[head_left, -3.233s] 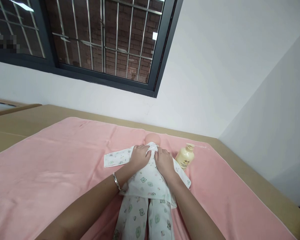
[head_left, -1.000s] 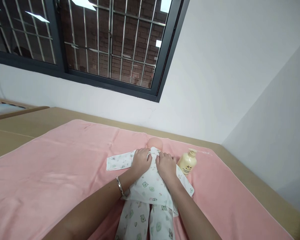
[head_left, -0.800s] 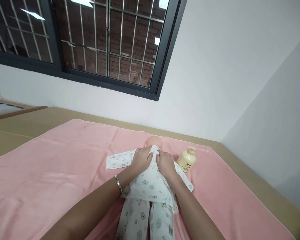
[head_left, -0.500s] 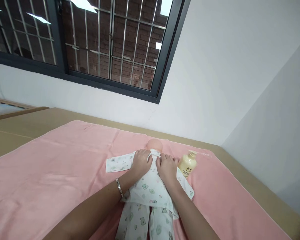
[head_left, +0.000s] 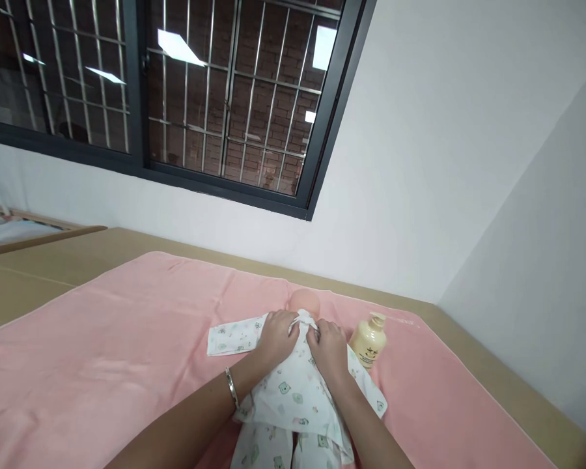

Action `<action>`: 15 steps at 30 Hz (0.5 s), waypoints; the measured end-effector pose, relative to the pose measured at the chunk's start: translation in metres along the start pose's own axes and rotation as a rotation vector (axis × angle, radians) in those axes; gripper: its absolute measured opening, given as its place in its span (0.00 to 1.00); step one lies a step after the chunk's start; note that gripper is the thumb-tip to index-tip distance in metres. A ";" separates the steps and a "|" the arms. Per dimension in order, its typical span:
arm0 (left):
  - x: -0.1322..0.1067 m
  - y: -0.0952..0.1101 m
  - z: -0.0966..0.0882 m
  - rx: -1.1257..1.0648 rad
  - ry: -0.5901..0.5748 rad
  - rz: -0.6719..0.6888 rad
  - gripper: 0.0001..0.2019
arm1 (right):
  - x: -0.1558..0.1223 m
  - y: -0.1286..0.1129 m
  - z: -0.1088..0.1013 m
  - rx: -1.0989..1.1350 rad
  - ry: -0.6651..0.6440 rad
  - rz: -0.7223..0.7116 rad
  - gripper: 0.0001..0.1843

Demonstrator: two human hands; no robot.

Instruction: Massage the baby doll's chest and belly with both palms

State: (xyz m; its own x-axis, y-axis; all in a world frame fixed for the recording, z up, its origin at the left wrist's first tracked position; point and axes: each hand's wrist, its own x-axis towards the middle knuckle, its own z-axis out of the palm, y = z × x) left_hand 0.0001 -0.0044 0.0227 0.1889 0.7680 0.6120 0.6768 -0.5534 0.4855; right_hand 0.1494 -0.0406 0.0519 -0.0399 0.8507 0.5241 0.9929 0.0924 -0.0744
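Note:
A baby doll lies on a pink blanket [head_left: 141, 339], with its bald head [head_left: 305, 303] at the far end. It wears a white printed top [head_left: 293, 397] and matching trousers [head_left: 264, 446]. At the top's neckline, my left hand [head_left: 277, 339] has its fingers closed on the fabric on the left side. My right hand [head_left: 330, 348] pinches the neckline on the right side. One sleeve [head_left: 232, 335] stretches out flat to the left; the other [head_left: 371, 387] shows beyond my right wrist. The doll's face is hidden from this angle.
A cream pump bottle [head_left: 369, 340] stands on the blanket just right of my right hand. Behind the tan table edge [head_left: 371, 293] rises a white wall with a dark-framed barred window [head_left: 224, 189]. At far left is a wooden-edged tray or bed [head_left: 39, 239].
The view has tilted upward, so everything sits lower in the picture. My hands keep their hold on the neckline, and the right-hand sleeve lies a little further out.

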 end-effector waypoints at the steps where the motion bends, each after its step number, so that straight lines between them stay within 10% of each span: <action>1: -0.001 0.001 0.001 0.012 0.011 -0.011 0.12 | -0.001 -0.001 -0.001 -0.014 0.012 0.009 0.13; 15: -0.003 0.003 -0.003 0.055 0.010 -0.158 0.18 | -0.003 -0.010 -0.011 -0.061 -0.151 0.135 0.17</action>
State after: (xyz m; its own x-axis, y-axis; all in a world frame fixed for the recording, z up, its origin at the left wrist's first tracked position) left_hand -0.0005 -0.0098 0.0242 0.0700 0.8409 0.5367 0.7353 -0.4070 0.5419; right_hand 0.1413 -0.0495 0.0606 0.0825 0.9217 0.3790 0.9951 -0.0554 -0.0819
